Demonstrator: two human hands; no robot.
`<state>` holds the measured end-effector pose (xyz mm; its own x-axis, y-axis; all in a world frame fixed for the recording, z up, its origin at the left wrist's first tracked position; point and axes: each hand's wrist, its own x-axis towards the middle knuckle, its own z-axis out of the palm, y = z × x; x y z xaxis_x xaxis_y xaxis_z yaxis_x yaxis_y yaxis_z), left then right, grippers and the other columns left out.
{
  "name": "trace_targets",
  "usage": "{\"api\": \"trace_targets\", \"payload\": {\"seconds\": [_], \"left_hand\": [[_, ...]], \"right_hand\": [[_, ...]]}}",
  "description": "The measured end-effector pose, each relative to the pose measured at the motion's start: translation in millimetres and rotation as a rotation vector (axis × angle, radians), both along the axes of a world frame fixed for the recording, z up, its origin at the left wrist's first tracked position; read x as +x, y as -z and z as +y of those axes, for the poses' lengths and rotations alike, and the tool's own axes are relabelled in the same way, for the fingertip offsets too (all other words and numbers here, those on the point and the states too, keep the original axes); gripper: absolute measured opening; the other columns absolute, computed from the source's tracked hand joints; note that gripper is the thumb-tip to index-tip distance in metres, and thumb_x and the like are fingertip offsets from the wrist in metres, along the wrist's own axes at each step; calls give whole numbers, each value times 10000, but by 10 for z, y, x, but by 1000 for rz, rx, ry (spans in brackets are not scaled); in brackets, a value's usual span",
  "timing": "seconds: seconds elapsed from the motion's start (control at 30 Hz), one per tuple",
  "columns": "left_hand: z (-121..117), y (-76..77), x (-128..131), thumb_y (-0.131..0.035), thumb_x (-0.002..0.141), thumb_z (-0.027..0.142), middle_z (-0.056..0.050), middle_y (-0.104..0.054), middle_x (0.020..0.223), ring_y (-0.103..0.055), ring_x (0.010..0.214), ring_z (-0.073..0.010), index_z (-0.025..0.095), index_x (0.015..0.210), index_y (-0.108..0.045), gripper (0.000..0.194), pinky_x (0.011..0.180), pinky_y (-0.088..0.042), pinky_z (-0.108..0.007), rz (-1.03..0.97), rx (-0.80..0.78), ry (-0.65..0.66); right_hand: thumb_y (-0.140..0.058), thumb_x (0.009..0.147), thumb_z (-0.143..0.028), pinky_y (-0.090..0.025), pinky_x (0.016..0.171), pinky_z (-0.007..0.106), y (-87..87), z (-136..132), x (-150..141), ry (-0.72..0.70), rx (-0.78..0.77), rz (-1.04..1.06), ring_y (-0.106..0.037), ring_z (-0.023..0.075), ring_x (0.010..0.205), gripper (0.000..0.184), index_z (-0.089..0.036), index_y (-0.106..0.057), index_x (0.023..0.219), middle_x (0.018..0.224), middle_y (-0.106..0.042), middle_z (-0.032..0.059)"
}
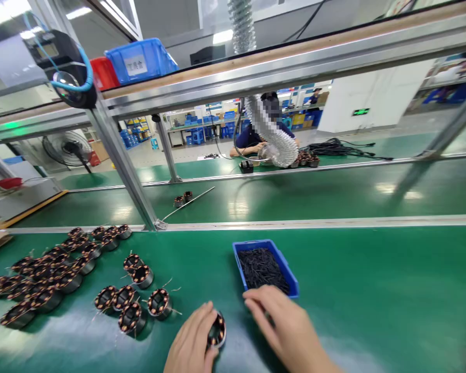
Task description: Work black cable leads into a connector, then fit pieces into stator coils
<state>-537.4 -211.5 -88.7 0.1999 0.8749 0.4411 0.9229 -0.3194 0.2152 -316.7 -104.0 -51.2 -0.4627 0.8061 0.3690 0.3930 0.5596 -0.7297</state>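
The left hand (194,336) grasps a short ring-shaped metal core with copper windings (221,334), its fingers lying along the left side of the ring and the thumb at the near side. The right hand (285,324) is apart from this core, with thumb and forefinger brought near each other beside the near edge of a blue rectangular plastic tray (291,280); whether these fingers pinch something, I cannot tell. Inside the tray, just beyond the right hand, many thin black strips (261,267) lie in a heap. To the left of the left hand stands a single similar wound core with loose wire ends (159,304), and farther left is a large crowded group of dark copper-wound rings (58,269). All these rest on the glossy green work surface (373,290).
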Motion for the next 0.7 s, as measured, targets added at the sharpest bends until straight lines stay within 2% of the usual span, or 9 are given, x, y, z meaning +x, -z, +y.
{"api": "trace_targets", "payload": {"seconds": [0.07, 0.13, 0.17, 0.27, 0.33, 0.4, 0.5, 0.57, 0.7], "left_hand": [[20, -219, -37, -451, 906, 93, -118, -510, 1499, -515, 1357, -248, 186, 1517, -326, 630, 1032, -549, -378, 180, 50, -110], [-12, -409, -163, -502, 922, 206, -170, -435, 1543, -449, 1401, -322, 132, 1506, -340, 610, 1019, -549, -490, 297, 104, -234], [-47, -472, -254, -523, 927, 273, -188, -431, 1539, -442, 1398, -356, 122, 1457, -411, 563, 1007, -542, -545, 329, 136, -299], [-179, -502, -551, -553, 918, 353, -192, -533, 1438, -501, 1325, -398, 160, 1198, -609, 345, 954, -540, -614, 369, 202, -429], [-248, -427, -685, -562, 908, 314, -161, -578, 1395, -536, 1293, -377, 187, 1120, -636, 257, 946, -556, -573, 412, 201, -401], [-290, -337, -716, -562, 902, 273, -136, -622, 1352, -599, 1230, -327, 188, 1133, -636, 257, 924, -589, -470, 466, 206, -292], [-306, -264, -581, -550, 910, 231, -88, -696, 1242, -689, 1064, -227, 200, 1126, -651, 239, 847, -608, -295, 469, 164, -74], [-299, -259, -430, -534, 925, 200, -48, -714, 1206, -695, 1036, -191, 246, 1063, -677, 204, 835, -599, -248, 423, 160, 15], [-298, -254, -175, -595, 917, 234, -3, -651, 1329, -615, 1210, -250, 348, 929, -724, 173, 963, -567, -401, 293, 192, -80]], "right_hand": [[-431, 1021, -291, -529, 817, 409, -47, 219, 134, 130, 373, -125, -657, 256, 934, 288, -183, -687, 1100, 1007, -727, 100], [-495, 991, -233, -524, 767, 424, -76, 458, 223, 187, 568, -306, -641, 289, 929, 261, -143, -693, 1135, 1041, -733, 119], [-549, 961, -212, -519, 728, 425, -86, 561, 246, 188, 619, -404, -638, 300, 907, 240, -133, -706, 1124, 1035, -738, 121], [-692, 854, -127, -489, 636, 400, -111, 749, 245, 129, 620, -623, -641, 284, 791, 144, -185, -767, 963, 901, -748, 70], [-720, 819, -79, -479, 622, 382, -132, 778, 209, 98, 567, -669, -641, 262, 739, 145, -215, -769, 820, 786, -723, 38], [-715, 826, -71, -480, 621, 369, -154, 764, 170, 99, 538, -670, -642, 250, 724, 171, -220, -752, 753, 732, -702, 30], [-661, 896, -120, -502, 641, 338, -173, 729, 141, 114, 534, -646, -644, 221, 747, 162, -224, -746, 804, 794, -706, 37], [-599, 944, -150, -512, 625, 302, -166, 723, 144, 140, 530, -585, -645, 207, 789, 187, -229, -743, 854, 886, -711, 47], [-480, 990, -150, -534, 593, 289, -138, 742, 174, 185, 510, -453, -656, 216, 815, 261, -214, -732, 972, 910, -715, 59]]}}
